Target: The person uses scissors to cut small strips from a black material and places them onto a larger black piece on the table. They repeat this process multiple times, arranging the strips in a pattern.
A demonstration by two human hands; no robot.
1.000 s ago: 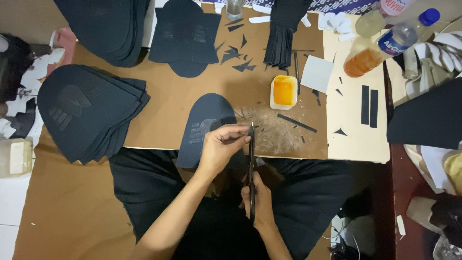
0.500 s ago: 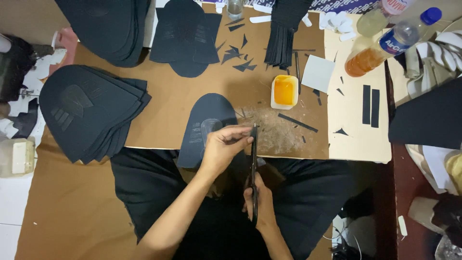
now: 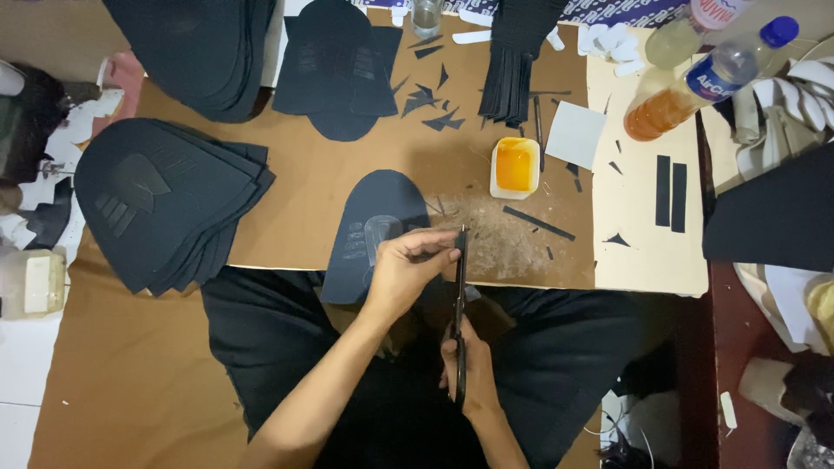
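Black shoe-upper piece (image 3: pixel 369 230) lies at the near edge of the brown cardboard board (image 3: pixel 304 187), overhanging it toward the lap. Left hand (image 3: pixel 404 274) has its fingers pinched together on that piece's right side. Right hand (image 3: pixel 465 365) is wrapped around the handles of the dark scissors (image 3: pixel 459 295), whose blades point away and look nearly closed beside the left fingertips. 1 orange glue tub (image 3: pixel 514 167) sits near the board's middle; a stack of black pieces (image 3: pixel 165 200) rests at its left edge

Glue tub (image 3: pixel 514 167) right of cut piece (image 3: pixel 373 227), on board (image 3: pixel 304 195).
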